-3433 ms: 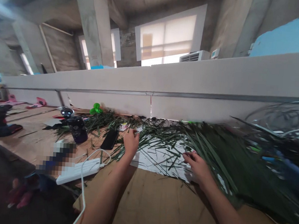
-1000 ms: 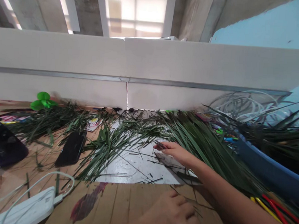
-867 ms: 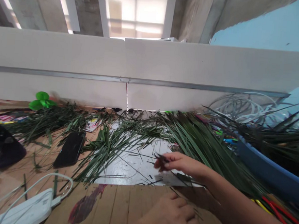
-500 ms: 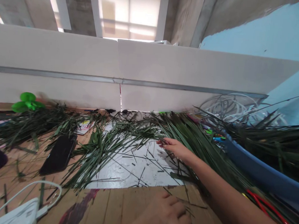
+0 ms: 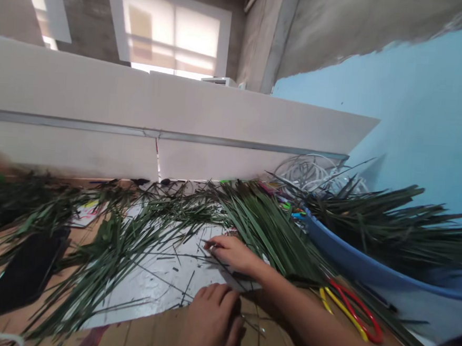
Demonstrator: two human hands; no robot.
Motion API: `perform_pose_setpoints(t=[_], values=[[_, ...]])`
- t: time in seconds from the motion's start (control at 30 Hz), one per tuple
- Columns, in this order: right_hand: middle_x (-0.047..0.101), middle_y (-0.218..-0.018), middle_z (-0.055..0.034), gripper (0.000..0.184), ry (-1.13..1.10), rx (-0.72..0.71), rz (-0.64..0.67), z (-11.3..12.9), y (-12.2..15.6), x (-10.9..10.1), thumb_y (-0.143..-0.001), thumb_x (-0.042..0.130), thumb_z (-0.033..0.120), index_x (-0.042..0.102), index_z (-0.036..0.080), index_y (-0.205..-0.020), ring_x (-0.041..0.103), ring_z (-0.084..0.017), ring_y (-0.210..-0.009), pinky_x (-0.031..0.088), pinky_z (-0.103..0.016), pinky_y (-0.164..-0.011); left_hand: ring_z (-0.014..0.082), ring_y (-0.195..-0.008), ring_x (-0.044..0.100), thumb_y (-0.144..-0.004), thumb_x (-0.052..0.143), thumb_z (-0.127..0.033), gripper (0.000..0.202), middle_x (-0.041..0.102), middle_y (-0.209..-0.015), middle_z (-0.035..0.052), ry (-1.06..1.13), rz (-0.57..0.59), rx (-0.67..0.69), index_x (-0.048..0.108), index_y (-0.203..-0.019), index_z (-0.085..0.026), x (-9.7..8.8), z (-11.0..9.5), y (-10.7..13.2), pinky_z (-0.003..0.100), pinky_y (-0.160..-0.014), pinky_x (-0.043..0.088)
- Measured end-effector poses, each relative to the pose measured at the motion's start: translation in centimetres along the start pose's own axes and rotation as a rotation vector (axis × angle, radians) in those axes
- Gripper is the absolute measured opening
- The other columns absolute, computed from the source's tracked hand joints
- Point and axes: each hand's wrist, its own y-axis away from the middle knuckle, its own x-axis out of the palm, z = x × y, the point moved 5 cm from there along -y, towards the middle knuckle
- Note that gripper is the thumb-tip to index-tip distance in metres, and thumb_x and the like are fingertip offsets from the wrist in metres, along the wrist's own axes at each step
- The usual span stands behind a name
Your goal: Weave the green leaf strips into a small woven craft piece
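My right hand lies on the white sheet, its fingertips pinched together on a thin dark leaf strip. It sits at the near edge of a heap of long green leaf strips. My left hand rests knuckles-up on the wooden board just below the right one. Its fingers are curled down over a few thin strips, and what they hold is hidden.
A blue tub full of long leaves stands at the right, with red and yellow handled scissors in front of it. A black phone lies at the left among more leaves. White coiled cable sits by the low white partition.
The view has swung to the right. My right hand has drawn back from the leaf heap toward me across the white sheet. My left hand has slid forward, closer to it.
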Motion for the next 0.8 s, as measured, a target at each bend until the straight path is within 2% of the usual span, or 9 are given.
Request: perform_pose_setpoints(t=[0.1,0.17,0.23,0.3,0.4,0.47,0.53,0.67,0.8], values=[[0.074,-0.113,-0.0087,0.036,0.203,-0.032,-0.010,1.4,1.1,1.3,-0.080,0.052,0.008,0.075,0.018,-0.106,0.064,-0.022,-0.107,0.045,-0.031,-0.095,0.0305,-0.103,0.063,-0.088,0.054,-0.022,0.028,0.069,-0.113,0.0098,0.008,0.075,-0.068,0.066,-0.114,-0.021,0.2,0.4,-0.1,0.044,-0.089,0.048],[0.072,-0.117,-0.0080,0.037,0.252,-0.075,-0.017,2.1,2.1,1.7,-0.080,0.057,0.010,0.074,0.020,-0.111,0.062,-0.022,-0.111,0.043,-0.030,-0.097,0.0316,-0.106,0.062,-0.087,0.054,-0.020,0.029,0.069,-0.116,0.0105,0.009,0.104,-0.102,0.066,-0.113,-0.021,0.3,0.6,-0.2,0.046,-0.091,0.047],[0.071,-0.119,-0.0070,0.037,0.250,-0.092,-0.034,2.3,2.9,1.2,-0.081,0.061,0.014,0.072,0.021,-0.115,0.062,-0.021,-0.111,0.043,-0.027,-0.097,0.0319,-0.108,0.061,-0.087,0.054,-0.019,0.030,0.068,-0.118,0.0104,0.015,0.119,-0.116,0.066,-0.114,-0.021,0.3,0.5,-0.2,0.046,-0.093,0.046],[0.072,-0.116,-0.0057,0.033,0.294,-0.019,-0.093,1.7,3.2,-0.4,-0.083,0.061,0.018,0.072,0.021,-0.114,0.063,-0.019,-0.108,0.043,-0.025,-0.094,0.0307,-0.107,0.062,-0.087,0.054,-0.020,0.028,0.069,-0.116,0.0092,0.022,0.113,-0.113,0.067,-0.112,-0.022,0.1,0.3,-0.3,0.045,-0.091,0.046],[0.073,-0.109,-0.0026,0.023,0.516,0.235,-0.235,-0.4,3.5,-4.0,-0.088,0.055,0.020,0.072,0.024,-0.104,0.065,-0.017,-0.102,0.043,-0.024,-0.085,0.0271,-0.101,0.063,-0.088,0.054,-0.021,0.021,0.070,-0.108,0.0076,0.044,0.071,-0.107,0.068,-0.103,-0.023,-0.2,0.2,-0.3,0.039,-0.087,0.046],[0.073,-0.107,-0.0072,0.020,0.579,0.328,-0.285,-1.8,3.6,-5.9,-0.088,0.055,0.021,0.072,0.021,-0.100,0.066,-0.021,-0.101,0.042,-0.028,-0.081,0.0261,-0.100,0.063,-0.087,0.054,-0.020,0.020,0.070,-0.106,0.0078,0.078,0.034,-0.093,0.069,-0.100,-0.023,-0.5,0.2,-0.4,0.037,-0.086,0.047],[0.073,-0.103,-0.0106,0.018,0.607,0.390,-0.304,-3.0,3.7,-6.8,-0.086,0.058,0.023,0.071,0.019,-0.097,0.067,-0.025,-0.097,0.041,-0.030,-0.078,0.0275,-0.103,0.063,-0.085,0.055,-0.019,0.022,0.070,-0.109,0.0090,0.133,-0.020,-0.088,0.070,-0.100,-0.022,-0.8,0.3,-0.9,0.040,-0.088,0.047],[0.075,-0.096,-0.0147,0.022,0.616,0.478,-0.326,-4.4,3.9,-7.0,-0.081,0.064,0.026,0.069,0.017,-0.099,0.069,-0.030,-0.094,0.041,-0.033,-0.072,0.0288,-0.106,0.063,-0.084,0.057,-0.023,0.023,0.072,-0.109,0.0096,0.364,-0.172,-0.182,0.072,-0.101,-0.022,-1.9,1.4,-3.0,0.044,-0.094,0.047],[0.076,-0.088,-0.0131,0.015,0.553,0.512,-0.341,-4.6,4.1,-7.2,-0.076,0.062,0.022,0.071,0.019,-0.088,0.070,-0.029,-0.088,0.039,-0.032,-0.068,0.0235,-0.085,0.067,-0.082,0.063,-0.030,0.017,0.072,-0.092,0.0082,0.811,-0.215,-0.365,0.071,-0.092,-0.020,-1.4,3.4,-6.1,0.036,-0.080,0.053]])
